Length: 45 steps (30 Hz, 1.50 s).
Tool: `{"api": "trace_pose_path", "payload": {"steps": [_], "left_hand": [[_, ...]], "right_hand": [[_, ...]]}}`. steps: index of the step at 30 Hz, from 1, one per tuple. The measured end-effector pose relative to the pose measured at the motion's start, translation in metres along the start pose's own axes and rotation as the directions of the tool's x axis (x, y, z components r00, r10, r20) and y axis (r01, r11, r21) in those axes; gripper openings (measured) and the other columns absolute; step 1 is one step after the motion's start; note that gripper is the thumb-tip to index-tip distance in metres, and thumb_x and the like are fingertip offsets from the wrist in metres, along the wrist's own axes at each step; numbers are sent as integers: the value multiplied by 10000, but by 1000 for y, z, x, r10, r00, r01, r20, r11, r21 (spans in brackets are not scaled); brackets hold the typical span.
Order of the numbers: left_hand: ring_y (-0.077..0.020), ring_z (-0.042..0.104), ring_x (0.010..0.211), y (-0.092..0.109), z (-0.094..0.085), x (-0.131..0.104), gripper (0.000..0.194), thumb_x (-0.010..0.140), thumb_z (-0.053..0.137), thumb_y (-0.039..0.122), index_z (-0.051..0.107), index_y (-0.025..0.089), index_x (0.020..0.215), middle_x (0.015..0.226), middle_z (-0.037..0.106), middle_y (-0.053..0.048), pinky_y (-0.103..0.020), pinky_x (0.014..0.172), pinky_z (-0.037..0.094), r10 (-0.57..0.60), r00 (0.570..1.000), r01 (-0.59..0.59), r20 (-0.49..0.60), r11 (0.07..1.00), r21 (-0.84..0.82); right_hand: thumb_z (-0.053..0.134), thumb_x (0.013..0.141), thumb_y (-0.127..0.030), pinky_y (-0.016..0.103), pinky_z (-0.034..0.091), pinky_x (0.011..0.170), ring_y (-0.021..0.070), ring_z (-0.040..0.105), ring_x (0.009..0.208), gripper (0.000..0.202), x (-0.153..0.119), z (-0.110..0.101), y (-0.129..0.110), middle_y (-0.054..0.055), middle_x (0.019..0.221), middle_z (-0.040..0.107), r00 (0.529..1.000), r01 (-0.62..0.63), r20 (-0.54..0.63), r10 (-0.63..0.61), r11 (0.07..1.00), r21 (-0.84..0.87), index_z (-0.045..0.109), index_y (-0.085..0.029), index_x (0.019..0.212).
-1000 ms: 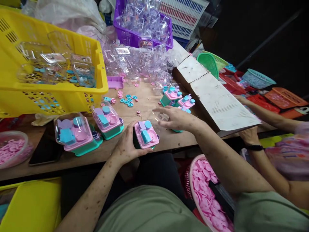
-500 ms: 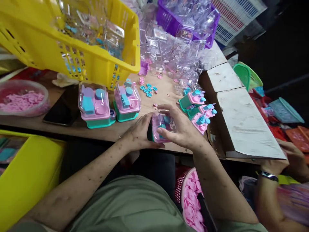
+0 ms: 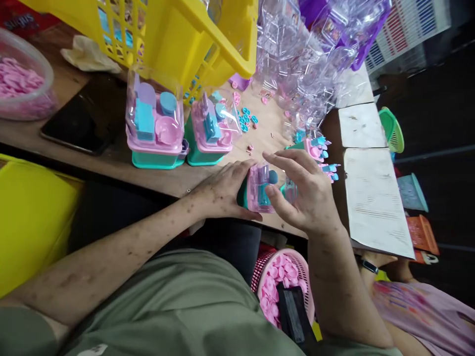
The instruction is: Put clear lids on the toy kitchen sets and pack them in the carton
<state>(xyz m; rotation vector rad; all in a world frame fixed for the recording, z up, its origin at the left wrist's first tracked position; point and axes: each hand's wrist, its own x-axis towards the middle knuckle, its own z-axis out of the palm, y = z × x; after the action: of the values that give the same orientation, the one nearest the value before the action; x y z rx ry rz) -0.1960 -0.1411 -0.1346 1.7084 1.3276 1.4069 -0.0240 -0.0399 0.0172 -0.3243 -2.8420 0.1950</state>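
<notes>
A small toy set, with a pink top, blue and purple pieces and a teal base, is at the table's front edge. My left hand grips its left side, thumb along the near edge. My right hand is over its right side, thumb and fingers apart; the thumb tip overlaps the top, though contact is unclear. Something clear shows beneath that palm, partly hidden. To the left stand two similar sets under clear covers, a larger-looking one and another. Uncovered sets stand to the right, partly behind my right hand.
A yellow basket stands behind the covered sets. Clear covers are heaped at the back. Left lie a phone and a tub of pink parts. A cardboard box borders the right, beside a co-worker's arm.
The camera view has shifted, with the table's contents displaced. My right hand has lifted slightly off the toy set to the right, its fingers spread wider. My left hand still holds the set.
</notes>
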Motion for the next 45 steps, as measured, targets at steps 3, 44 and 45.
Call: {"api": "trace_pose_path", "payload": {"steps": [3,44,45], "left_hand": [[-442,634,1485,2,0,0,1155,749,1044,607,433,220,1650,1594,633,-193,-622,1274,498,0,1000,0,-2,1000,-2],[-371,692,1270,68,-29,-27,335,1055,706,160,645,213,1381,1354,763,-132,-550,1105,619,408,913,-284,-6,646,709],[-384,689,1267,67,-27,-29,298,1052,703,161,666,197,1346,1365,768,-142,-554,1080,628,376,926,-265,17,619,740]], "right_hand": [[716,1060,-422,560,686,1080,357,754,1271,560,1,-1,-2,121,1368,752,1000,-5,9,5,1000,-21,684,-317,1609],[523,1174,-633,536,436,1388,312,592,1574,551,2,33,29,134,1637,664,777,-430,-322,541,829,358,736,-269,1530],[589,1151,-587,570,440,1378,346,594,1555,481,-14,27,37,155,1600,671,718,-499,-416,558,830,250,793,-255,1433]]}}
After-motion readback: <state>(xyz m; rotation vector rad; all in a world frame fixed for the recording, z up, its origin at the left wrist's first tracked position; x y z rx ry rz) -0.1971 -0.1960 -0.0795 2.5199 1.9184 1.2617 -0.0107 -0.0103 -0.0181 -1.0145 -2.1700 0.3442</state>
